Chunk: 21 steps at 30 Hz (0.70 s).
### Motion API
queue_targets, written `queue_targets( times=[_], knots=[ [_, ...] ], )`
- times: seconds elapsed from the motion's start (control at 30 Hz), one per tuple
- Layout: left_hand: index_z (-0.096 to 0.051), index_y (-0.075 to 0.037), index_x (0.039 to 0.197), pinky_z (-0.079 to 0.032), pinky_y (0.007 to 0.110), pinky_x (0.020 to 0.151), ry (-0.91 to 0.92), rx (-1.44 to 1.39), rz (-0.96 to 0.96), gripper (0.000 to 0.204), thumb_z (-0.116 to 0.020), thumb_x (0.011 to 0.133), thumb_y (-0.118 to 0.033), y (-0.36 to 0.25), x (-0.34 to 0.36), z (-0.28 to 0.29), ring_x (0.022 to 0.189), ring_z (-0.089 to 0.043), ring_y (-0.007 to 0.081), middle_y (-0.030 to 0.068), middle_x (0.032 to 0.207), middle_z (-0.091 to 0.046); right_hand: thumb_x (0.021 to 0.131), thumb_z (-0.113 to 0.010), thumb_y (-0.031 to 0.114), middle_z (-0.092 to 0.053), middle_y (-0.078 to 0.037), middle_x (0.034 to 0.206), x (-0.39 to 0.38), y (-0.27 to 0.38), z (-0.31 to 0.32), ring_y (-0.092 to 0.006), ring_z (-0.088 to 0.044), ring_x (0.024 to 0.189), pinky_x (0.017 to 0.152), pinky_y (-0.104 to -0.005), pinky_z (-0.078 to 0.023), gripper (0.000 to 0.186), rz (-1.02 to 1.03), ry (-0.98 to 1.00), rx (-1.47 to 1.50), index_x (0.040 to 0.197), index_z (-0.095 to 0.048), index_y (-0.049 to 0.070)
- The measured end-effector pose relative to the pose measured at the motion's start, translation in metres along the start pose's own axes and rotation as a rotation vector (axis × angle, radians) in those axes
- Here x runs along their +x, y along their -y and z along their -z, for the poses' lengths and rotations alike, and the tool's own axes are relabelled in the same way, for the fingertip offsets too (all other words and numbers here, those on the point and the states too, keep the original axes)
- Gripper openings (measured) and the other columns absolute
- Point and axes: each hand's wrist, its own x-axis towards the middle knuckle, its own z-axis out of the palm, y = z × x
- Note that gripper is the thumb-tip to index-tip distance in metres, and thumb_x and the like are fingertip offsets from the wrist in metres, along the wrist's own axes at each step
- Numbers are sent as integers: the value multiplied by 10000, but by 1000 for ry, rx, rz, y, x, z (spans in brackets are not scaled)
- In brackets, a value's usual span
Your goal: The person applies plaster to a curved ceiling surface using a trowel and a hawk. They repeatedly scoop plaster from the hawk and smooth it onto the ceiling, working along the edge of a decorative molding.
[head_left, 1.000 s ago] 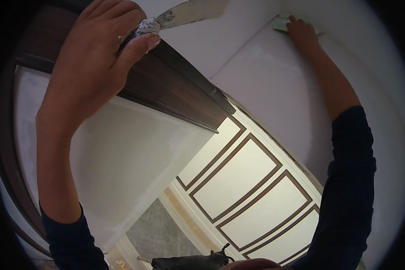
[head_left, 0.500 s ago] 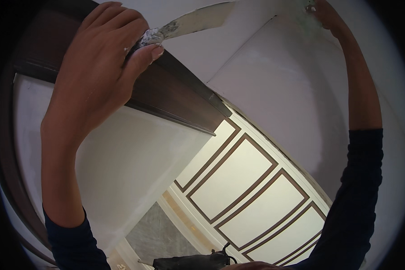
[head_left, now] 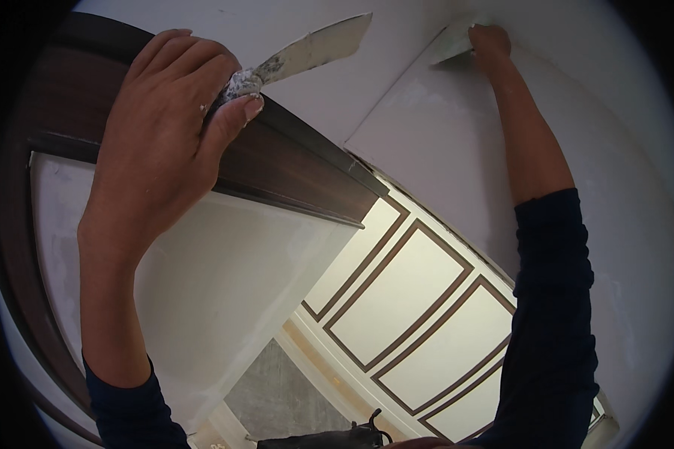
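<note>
My left hand (head_left: 161,138) is closed around the plaster-caked handle of a putty knife (head_left: 318,49). Its long, stained blade sticks out to the right, and the hand sits in front of a dark brown wood moulding (head_left: 277,142). Farther off at the upper right, my right hand (head_left: 491,43) grips a wide scraper (head_left: 455,46) by an edge my fingers mostly cover. That blade lies against the white plastered surface (head_left: 427,120), beside the thin crease line where two white planes meet. Whether putty is under the blade cannot be made out.
Below the moulding is a pale wall panel (head_left: 240,262). Cream wall panels (head_left: 401,295) with brown borders stand beyond, above a grey floor (head_left: 281,393). A black object (head_left: 307,443), perhaps a bag, shows at the bottom edge. The plastered surface ends in a rough lower edge.
My right hand has swept left and a little down with the scraper, toward the crease. My left hand still holds the putty knife in nearly the same place; the view has shifted slightly.
</note>
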Motion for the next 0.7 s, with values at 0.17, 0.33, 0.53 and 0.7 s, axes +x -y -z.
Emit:
queue_targets(
  times=[0.17, 0.33, 0.53, 0.7],
  knots=[
    [-629, 35, 1089, -340, 475, 1118, 5, 29, -8, 315, -613, 941, -243, 0, 1, 3, 1239, -491, 384, 161, 1153, -618, 820, -729, 93, -688, -159, 1015, 11, -10, -14, -327, -677, 908, 821, -429, -548, 263, 31, -101, 55, 1064, -652, 34],
    [-627, 32, 1099, -342, 476, 1113, 0, 8, -8, 320, -605, 948, -249, 0, 1, 1, 1249, -484, 385, 159, 1164, -617, 825, -718, 97, -697, -155, 1013, 11, -1, -18, -318, -677, 909, 830, -415, -542, 224, 89, -139, -46, 1039, -674, 52],
    [-628, 29, 1106, -339, 471, 1118, -10, 0, 6, 308, -602, 950, -235, 0, -1, -6, 1259, -480, 377, 154, 1168, -619, 819, -744, 150, -706, -141, 1045, -19, 11, 17, -319, -682, 978, 846, -427, -547, 235, -374, 30, 340, 1022, -669, 61],
    [-633, 25, 1105, -339, 472, 1126, 21, 1, 20, 300, -595, 953, -230, -1, 0, -4, 1259, -485, 368, 153, 1161, -621, 868, -707, 208, -707, -113, 1109, -52, -5, 50, -281, -690, 995, 871, -377, -553, 291, -218, 170, -68, 1112, -673, 53]
  ],
)
